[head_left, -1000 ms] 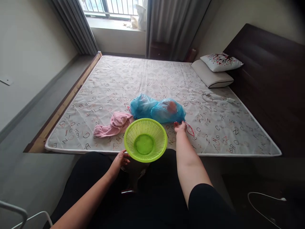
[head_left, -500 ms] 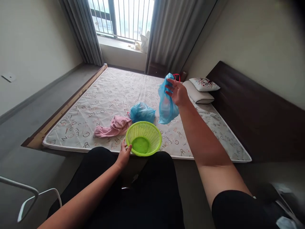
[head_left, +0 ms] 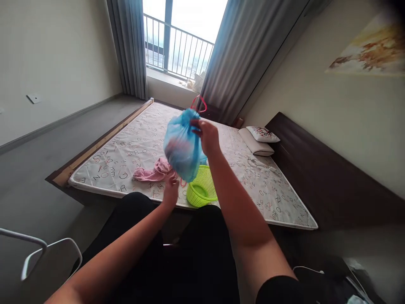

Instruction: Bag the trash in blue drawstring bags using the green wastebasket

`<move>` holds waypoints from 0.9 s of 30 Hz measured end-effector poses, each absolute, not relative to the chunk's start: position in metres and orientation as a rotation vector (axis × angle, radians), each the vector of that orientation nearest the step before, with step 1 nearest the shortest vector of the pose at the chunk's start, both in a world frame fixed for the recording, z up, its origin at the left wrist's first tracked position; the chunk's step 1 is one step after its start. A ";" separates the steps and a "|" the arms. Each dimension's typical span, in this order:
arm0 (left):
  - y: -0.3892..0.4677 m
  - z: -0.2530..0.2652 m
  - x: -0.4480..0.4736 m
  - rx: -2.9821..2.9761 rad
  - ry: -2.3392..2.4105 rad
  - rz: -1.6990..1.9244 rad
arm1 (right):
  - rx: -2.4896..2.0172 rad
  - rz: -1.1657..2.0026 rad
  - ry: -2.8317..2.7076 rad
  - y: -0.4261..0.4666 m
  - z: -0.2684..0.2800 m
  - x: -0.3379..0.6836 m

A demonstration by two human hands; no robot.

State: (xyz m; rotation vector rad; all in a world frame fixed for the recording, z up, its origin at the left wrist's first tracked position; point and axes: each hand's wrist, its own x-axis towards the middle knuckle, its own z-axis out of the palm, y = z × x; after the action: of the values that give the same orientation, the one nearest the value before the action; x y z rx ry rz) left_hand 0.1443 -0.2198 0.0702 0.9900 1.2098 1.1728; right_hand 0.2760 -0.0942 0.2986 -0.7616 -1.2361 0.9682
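Note:
My right hand (head_left: 207, 136) grips a blue plastic bag (head_left: 182, 147) near its gathered top and holds it up over the mattress. Something pinkish shows through the thin film. A red drawstring loop (head_left: 199, 103) sticks up above the bag, and a smaller red loop hangs near its bottom. Below and left, my left hand (head_left: 171, 190) is open, its fingers partly spread beside the pink towel (head_left: 155, 171). A green plastic basket (head_left: 202, 190) stands at the mattress edge, partly hidden by the bag and my right forearm. A bit of blue film shows behind it.
The mattress (head_left: 126, 147) with printed letters lies in front of my knees. Two pillows (head_left: 259, 141) rest by the dark headboard (head_left: 303, 169). A bent white metal rod (head_left: 47, 245) stands at lower left. Grey curtains (head_left: 247, 50) flank the window.
My right hand has moved left and closed on a blue bag, which now hangs in front of me. My left hand has let go of the basket. The view has tilted and shifted.

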 end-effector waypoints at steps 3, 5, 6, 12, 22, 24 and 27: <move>-0.246 0.089 0.083 0.959 1.324 1.536 | -0.922 0.804 -1.549 -0.136 0.238 0.249; -0.260 0.102 0.050 1.016 1.320 1.653 | -0.953 0.760 -1.682 -0.164 0.200 0.234; -0.264 0.109 0.038 1.048 1.318 1.673 | -0.970 0.750 -1.725 -0.177 0.182 0.227; -0.256 0.109 0.027 0.851 1.305 1.146 | -1.135 0.684 -1.803 -0.230 0.109 0.205; -0.273 0.073 0.059 0.404 0.903 1.291 | -1.163 0.624 -2.205 -0.294 0.103 0.227; -0.273 0.073 0.058 0.463 0.936 1.321 | -1.201 0.783 -2.009 -0.300 0.100 0.231; -0.278 0.073 0.057 0.606 1.008 1.351 | -1.333 1.104 -1.533 -0.297 0.096 0.238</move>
State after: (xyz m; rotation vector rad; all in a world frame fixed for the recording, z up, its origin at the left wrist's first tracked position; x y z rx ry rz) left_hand 0.0572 -0.2783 0.0734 0.6057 1.0082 1.3514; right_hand 0.2375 -0.2967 0.0964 -1.3331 -1.5333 1.1038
